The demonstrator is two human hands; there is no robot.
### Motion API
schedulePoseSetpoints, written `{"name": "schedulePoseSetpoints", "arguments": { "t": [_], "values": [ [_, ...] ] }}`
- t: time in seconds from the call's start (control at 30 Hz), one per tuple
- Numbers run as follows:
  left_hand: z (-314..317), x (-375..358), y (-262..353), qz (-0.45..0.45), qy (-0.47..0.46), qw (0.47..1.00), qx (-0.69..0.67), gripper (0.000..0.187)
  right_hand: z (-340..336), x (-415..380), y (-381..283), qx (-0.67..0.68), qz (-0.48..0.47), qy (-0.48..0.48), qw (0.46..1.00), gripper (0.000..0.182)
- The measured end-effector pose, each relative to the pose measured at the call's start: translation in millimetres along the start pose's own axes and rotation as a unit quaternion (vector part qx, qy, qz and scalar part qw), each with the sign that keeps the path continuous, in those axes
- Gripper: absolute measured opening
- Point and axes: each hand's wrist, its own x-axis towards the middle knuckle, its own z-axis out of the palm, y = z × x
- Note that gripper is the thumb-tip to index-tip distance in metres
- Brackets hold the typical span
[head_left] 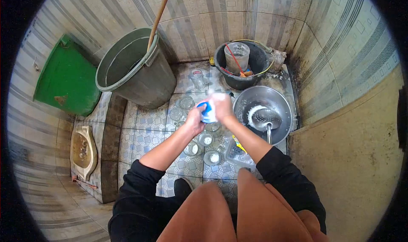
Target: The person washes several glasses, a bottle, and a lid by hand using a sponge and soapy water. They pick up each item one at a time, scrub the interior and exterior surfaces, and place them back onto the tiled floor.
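Note:
My left hand (195, 118) is closed around a small blue-and-white vessel (206, 112), perhaps a cup or bowl. Pressed against its right side is my right hand (222, 108), fingers bent and blurred, with white foam (219, 96) over them; whatever it grips is hidden in the suds. Below both hands, several drinking glasses stand on the tiled floor, among them a foamy glass (206, 139) and another foamy glass (212, 158). To the right sits a steel basin (285, 125) with suds and a perforated skimmer (267, 118) inside.
A clear plastic tub (233, 158) with a yellow packet is near my right forearm. Behind are a black bucket (231, 81) holding a scoop and a red-handled brush, and a clear glass (197, 79). A large grey bin (157, 82), green tub (70, 82) and squat toilet (90, 150) are left.

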Motion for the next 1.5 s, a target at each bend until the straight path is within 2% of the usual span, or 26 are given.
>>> {"name": "schedulePoseSetpoints", "arguments": {
  "t": [0.07,0.17,0.2,0.27,0.4,0.47,0.5,0.6,0.63,0.7,0.87,0.9,0.93,0.97,1.03,1.07,1.13,1.17,1.2,1.23,1.27,1.3,1.37,1.4,1.47,1.5],
  "values": [
    [-11,6,-11,0.032,0.01,0.999,0.038,0.029,-18,12,-12,0.017,0.146,0.09,0.985,0.024],
    [-6,7,-22,0.057,0.051,0.996,0.046,0.028,-17,-4,-2,0.063,0.223,0.061,0.971,0.025],
    [1,6,-29,0.089,0.101,0.987,0.088,0.027,-8,-8,13,0.095,0.332,0.019,0.938,0.027],
    [-6,18,-59,0.3,0.233,0.876,0.299,0.026,-3,-22,12,0.325,0.378,0.038,0.866,0.025],
    [-9,-4,-85,0.299,0.203,0.866,0.346,0.03,3,-40,59,0.326,0.323,0.056,0.887,0.022],
    [-14,-10,-77,0.294,0.119,0.835,0.45,0.031,-9,-38,72,0.105,0.302,0.028,0.947,0.036],
    [-19,-10,-67,0.257,0.082,0.856,0.441,0.031,-15,-39,72,-0.033,0.244,0.025,0.969,0.038],
    [-65,25,-55,0.259,0.099,0.811,0.515,0.026,-11,-30,107,-0.137,0.287,0.098,0.943,0.028],
    [-81,39,-50,0.259,0.099,0.812,0.514,0.026,-10,-32,91,-0.112,0.286,0.108,0.945,0.03],
    [-107,61,-42,0.183,0.17,0.706,0.662,0.023,-10,-34,55,-0.069,0.303,0.09,0.946,0.031],
    [-111,77,-39,0.068,0.185,0.641,0.742,0.019,-16,-29,32,-0.014,0.359,0.035,0.932,0.038],
    [-110,82,-37,0.099,0.197,0.621,0.752,0.02,-22,-28,27,-0.183,0.312,-0.076,0.929,0.043],
    [-106,81,-34,0.127,0.208,0.599,0.763,0.021,-28,-30,21,-0.343,0.255,-0.184,0.885,0.048],
    [-99,78,-26,0.125,0.205,0.602,0.762,0.021,-37,-36,13,-0.411,0.195,-0.304,0.837,0.051],
    [-85,86,-7,0.228,0.254,0.582,0.738,0.024,-57,-56,12,-0.512,0.152,-0.454,0.713,0.049],
    [-86,101,-4,0.226,0.249,0.585,0.738,0.024,-66,-67,2,-0.506,0.186,-0.479,0.692,0.047],
    [-90,144,1,0.306,0.154,0.709,0.616,0.027,-83,-91,7,-0.508,0.243,-0.522,0.641,0.042],
    [-86,163,2,0.306,0.148,0.713,0.614,0.027,-92,-106,27,-0.515,0.266,-0.541,0.61,0.04],
    [-78,181,2,0.274,0.127,0.768,0.564,0.03,-101,-122,40,-0.518,0.272,-0.537,0.608,0.04],
    [-73,198,-1,0.242,0.104,0.819,0.511,0.034,-110,-139,51,-0.512,0.199,-0.496,0.673,0.037],
    [-72,217,-9,0.243,0.097,0.822,0.506,0.034,-118,-154,65,-0.502,0.123,-0.449,0.729,0.035],
    [-73,241,-21,0.19,0.105,0.87,0.442,0.039,-123,-169,87,-0.51,0.129,-0.441,0.727,0.035],
    [-52,245,-21,0.105,0.122,0.917,0.366,0.054,-134,-188,134,-0.255,0.253,-0.258,0.897,0.039],
    [-44,245,-17,0.074,0.118,0.933,0.333,0.057,-140,-188,145,-0.266,0.256,-0.246,0.896,0.039],
    [-50,267,-19,0.04,0.109,0.947,0.299,0.061,-142,-183,154,-0.396,0.179,-0.506,0.745,0.04],
    [-59,284,-22,0.004,0.079,0.978,0.195,0.06,-143,-183,153,-0.398,0.183,-0.502,0.745,0.04]
  ]
}}
